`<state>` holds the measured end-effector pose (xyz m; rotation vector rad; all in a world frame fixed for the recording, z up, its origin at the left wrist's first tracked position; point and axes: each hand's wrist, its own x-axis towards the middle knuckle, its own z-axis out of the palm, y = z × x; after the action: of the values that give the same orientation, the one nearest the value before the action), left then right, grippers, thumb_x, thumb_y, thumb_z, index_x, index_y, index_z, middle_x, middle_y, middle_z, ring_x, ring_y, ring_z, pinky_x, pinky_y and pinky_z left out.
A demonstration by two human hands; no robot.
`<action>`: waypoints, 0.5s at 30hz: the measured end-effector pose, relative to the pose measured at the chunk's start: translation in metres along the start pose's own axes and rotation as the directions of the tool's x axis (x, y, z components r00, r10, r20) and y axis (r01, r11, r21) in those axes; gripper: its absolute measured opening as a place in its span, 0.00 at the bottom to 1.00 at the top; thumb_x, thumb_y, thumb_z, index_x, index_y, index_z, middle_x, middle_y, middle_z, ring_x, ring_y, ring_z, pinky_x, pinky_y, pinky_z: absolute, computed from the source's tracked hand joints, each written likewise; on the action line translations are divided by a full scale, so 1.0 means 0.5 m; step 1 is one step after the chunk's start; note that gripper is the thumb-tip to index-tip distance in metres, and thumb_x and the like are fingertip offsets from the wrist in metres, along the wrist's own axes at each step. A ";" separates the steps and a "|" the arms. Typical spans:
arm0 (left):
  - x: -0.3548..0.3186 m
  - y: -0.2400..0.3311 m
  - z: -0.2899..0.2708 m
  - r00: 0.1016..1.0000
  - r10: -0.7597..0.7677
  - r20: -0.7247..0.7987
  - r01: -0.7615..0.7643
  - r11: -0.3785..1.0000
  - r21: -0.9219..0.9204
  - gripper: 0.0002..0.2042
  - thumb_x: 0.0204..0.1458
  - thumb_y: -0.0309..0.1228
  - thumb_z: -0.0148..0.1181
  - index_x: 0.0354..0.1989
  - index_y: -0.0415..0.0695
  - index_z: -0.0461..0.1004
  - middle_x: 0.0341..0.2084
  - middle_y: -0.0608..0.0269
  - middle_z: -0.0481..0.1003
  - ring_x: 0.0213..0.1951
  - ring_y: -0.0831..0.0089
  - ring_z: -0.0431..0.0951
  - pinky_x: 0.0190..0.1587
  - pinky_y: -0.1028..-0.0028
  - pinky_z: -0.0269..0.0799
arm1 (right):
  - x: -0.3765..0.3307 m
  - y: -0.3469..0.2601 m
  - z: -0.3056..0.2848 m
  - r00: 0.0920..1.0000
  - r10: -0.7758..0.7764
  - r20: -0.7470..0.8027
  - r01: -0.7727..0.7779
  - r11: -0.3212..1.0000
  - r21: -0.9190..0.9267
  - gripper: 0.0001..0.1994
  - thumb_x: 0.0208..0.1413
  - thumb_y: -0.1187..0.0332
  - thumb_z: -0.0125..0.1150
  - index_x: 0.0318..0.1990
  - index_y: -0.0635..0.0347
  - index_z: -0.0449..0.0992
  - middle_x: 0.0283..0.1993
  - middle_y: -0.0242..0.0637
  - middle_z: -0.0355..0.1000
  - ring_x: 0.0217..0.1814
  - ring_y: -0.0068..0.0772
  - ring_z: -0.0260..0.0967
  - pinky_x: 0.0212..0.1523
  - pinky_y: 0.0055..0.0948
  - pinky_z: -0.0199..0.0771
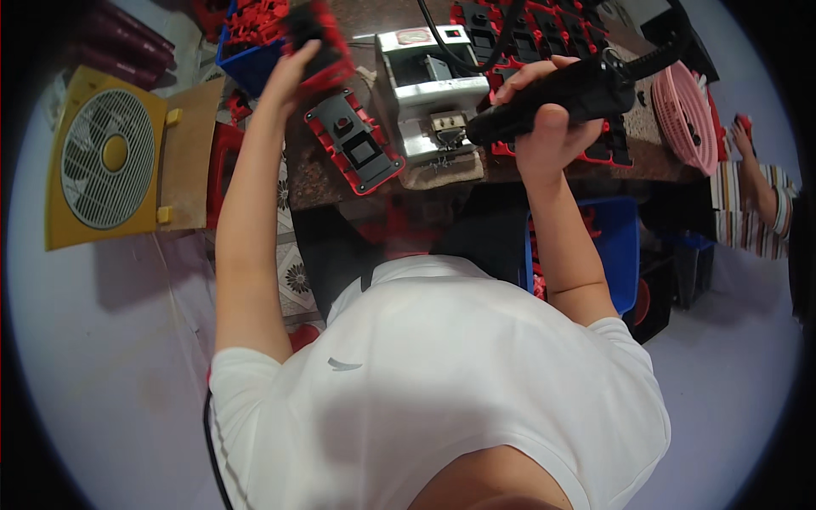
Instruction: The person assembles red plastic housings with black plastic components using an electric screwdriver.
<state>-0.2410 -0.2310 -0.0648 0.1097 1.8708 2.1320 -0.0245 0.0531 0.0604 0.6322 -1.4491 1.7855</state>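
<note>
In my right hand (557, 140) is a black electric screwdriver (586, 89), gripped round its body, with the tip pointing left at the front of a silver screw feeder (438, 93). Whether the tip touches the feeder I cannot tell. My left hand (293, 76) reaches to the far left and grips a red-and-black plastic part (321, 51), a little blurred, thumb on top. Between that hand and the feeder, a similar red-and-black part (353, 143) lies on the dark stone table (313, 180), near its front edge.
Several more red-and-black parts (548, 34) cover the table behind and right of the feeder. A blue bin (242, 68) of red pieces stands far left, another blue bin (625, 255) below right. There is a yellow fan (106, 157) left, a pink basket (684, 119) and another person's arm (756, 170) right.
</note>
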 end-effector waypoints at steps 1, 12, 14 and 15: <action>-0.067 0.047 0.025 0.997 -0.057 -0.046 0.043 0.964 -0.262 0.17 0.59 0.43 0.58 0.48 0.44 0.74 0.41 0.64 0.79 0.41 0.73 0.79 0.45 0.70 0.74 | -0.005 0.006 -0.011 0.999 -0.037 0.001 0.037 0.998 -0.043 0.25 0.55 0.63 0.64 0.53 0.68 0.60 0.32 0.43 0.72 0.28 0.28 0.70 0.31 0.27 0.72; -0.280 0.033 0.149 0.999 0.030 -0.040 -0.040 0.959 -0.280 0.20 0.63 0.36 0.51 0.61 0.42 0.61 0.52 0.60 0.70 0.49 0.73 0.75 0.50 0.71 0.75 | -0.039 0.051 -0.025 1.000 0.023 -0.021 -0.026 0.990 -0.140 0.30 0.56 0.52 0.63 0.53 0.68 0.60 0.32 0.44 0.70 0.29 0.33 0.71 0.30 0.30 0.74; -0.219 0.031 0.143 0.998 0.033 -0.056 -0.045 0.973 -0.227 0.21 0.63 0.36 0.52 0.61 0.42 0.61 0.53 0.60 0.69 0.49 0.73 0.75 0.48 0.72 0.76 | -0.043 0.055 -0.022 1.000 0.014 -0.001 -0.014 0.988 -0.153 0.29 0.56 0.53 0.62 0.53 0.67 0.61 0.32 0.44 0.71 0.28 0.32 0.71 0.30 0.30 0.74; -0.182 0.029 0.138 0.987 0.126 -0.102 -0.143 0.974 -0.176 0.20 0.62 0.37 0.52 0.58 0.41 0.63 0.51 0.60 0.71 0.47 0.73 0.76 0.48 0.72 0.76 | -0.044 0.059 -0.020 1.000 0.017 0.002 -0.017 0.989 -0.150 0.29 0.56 0.53 0.62 0.53 0.67 0.61 0.32 0.44 0.71 0.28 0.32 0.71 0.30 0.30 0.74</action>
<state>-0.1396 -0.1913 -0.0279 0.1039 1.7493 2.4280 -0.0337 0.0550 0.0232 0.5472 -1.5781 1.6702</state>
